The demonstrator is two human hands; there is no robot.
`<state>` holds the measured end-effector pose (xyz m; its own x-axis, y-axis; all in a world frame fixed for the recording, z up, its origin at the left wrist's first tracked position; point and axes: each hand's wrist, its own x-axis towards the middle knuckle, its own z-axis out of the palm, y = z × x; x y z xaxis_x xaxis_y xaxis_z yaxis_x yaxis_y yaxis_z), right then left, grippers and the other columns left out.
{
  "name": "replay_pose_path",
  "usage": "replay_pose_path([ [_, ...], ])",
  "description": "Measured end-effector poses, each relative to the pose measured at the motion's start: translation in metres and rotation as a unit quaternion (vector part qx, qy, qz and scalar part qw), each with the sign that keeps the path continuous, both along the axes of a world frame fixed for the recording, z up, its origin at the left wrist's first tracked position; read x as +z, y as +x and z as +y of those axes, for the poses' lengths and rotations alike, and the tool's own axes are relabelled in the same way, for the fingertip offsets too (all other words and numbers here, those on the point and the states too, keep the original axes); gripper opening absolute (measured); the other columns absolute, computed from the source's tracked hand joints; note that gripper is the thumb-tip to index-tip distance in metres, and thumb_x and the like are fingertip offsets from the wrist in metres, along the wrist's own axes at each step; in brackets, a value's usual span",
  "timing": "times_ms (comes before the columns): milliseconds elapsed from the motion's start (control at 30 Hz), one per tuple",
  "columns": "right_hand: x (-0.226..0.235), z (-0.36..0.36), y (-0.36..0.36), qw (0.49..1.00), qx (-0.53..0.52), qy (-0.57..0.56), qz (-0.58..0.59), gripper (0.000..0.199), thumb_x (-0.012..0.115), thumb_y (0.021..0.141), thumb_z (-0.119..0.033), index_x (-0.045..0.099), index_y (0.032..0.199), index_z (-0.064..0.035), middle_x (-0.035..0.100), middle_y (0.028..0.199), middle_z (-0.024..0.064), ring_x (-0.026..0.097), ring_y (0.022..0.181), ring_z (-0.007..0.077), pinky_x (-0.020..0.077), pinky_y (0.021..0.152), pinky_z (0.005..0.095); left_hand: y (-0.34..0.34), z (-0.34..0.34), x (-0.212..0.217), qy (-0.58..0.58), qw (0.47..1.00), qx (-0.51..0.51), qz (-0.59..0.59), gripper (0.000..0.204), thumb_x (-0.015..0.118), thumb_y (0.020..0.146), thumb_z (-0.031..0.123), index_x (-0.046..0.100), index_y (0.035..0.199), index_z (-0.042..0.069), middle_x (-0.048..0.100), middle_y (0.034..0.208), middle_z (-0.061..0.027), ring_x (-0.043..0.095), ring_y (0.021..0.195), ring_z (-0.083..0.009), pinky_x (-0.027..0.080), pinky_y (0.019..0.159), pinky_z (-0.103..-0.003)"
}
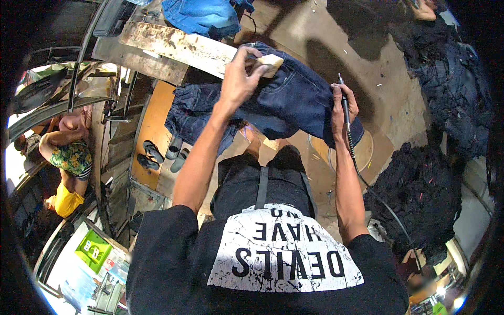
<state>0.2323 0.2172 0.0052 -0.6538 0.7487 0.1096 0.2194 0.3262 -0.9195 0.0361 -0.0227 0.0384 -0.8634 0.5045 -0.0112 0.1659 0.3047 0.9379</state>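
Note:
Dark blue denim trousers lie draped over the end of a long wooden board and across my lap, with gathered cuffs at their left end. My left hand grips a pale yellow block between thumb and fingers, at the upper part of the denim near a pocket. I cannot tell whether the block touches the cloth. In my right hand is a slim rotary tool handpiece, its metal tip pointing up and away from me. A dark cable trails from its lower end. The right hand is beside the trousers' right part.
The stained board reaches in from the upper left, with lighter blue jeans beyond it. Heaps of dark garments lie on the right. Sandals rest on an orange-brown board at left. Another person is at far left.

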Motion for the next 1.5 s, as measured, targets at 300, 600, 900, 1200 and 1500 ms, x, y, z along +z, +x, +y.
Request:
replay_pose_path([
  [300,0.001,0.006,0.006,0.997,0.024,-0.070,0.005,0.023,0.071,0.105,-0.024,0.075,0.115,-0.0037,0.077,0.102,0.0037,0.064,0.093,0.0096,0.0504,0.088,0.0258,0.017,0.021,0.000,-0.104,0.993,-0.051,0.013,0.039,0.084,0.092,0.018,0.064,0.121,0.002,0.078,0.110,-0.0193,0.077,0.100,-0.0240,0.060,0.088,-0.038],
  [600,-0.010,0.020,0.017,0.994,0.091,-0.052,0.008,0.021,0.069,0.106,-0.021,0.077,0.111,-0.0022,0.077,0.098,0.0035,0.067,0.094,0.0097,0.0517,0.088,0.0267,-0.008,0.034,0.017,-0.372,0.905,-0.175,0.106,0.038,0.078,0.086,0.021,0.061,0.118,0.008,0.074,0.098,-0.0250,0.070,0.097,-0.0477,0.055,0.083,-0.052],
  [900,-0.009,0.023,0.019,0.993,0.106,-0.056,0.010,0.025,0.070,0.106,-0.025,0.078,0.110,-0.0020,0.077,0.102,0.0050,0.067,0.098,0.0117,0.0517,0.091,0.0284,-0.017,0.034,0.002,-0.130,0.918,-0.238,-0.289,0.028,0.070,0.103,0.015,0.056,0.125,0.006,0.068,0.102,-0.0034,0.063,0.087,-0.0114,0.057,0.073,-0.030],
  [1200,0.020,0.005,0.007,0.990,0.141,-0.021,-0.005,0.027,0.072,0.100,-0.015,0.072,0.115,0.0062,0.077,0.116,0.0223,0.074,0.109,0.0249,0.0554,0.101,0.0376,0.005,-0.008,-0.024,-0.064,0.953,-0.219,-0.201,0.026,0.072,0.100,0.010,0.069,0.125,0.001,0.071,0.119,-0.0039,0.065,0.109,-0.0143,0.054,0.097,-0.032],
  [1500,-0.022,-0.052,-0.041,0.923,0.318,0.119,0.183,0.023,0.079,0.075,-0.002,0.076,0.095,0.0090,0.079,0.093,0.0225,0.080,0.095,0.0351,0.0631,0.096,0.0486,0.020,-0.008,-0.025,0.032,0.963,-0.171,-0.207,0.047,0.083,0.082,-0.003,0.072,0.127,0.002,0.076,0.122,-0.0067,0.070,0.112,-0.0162,0.057,0.098,-0.033],
])
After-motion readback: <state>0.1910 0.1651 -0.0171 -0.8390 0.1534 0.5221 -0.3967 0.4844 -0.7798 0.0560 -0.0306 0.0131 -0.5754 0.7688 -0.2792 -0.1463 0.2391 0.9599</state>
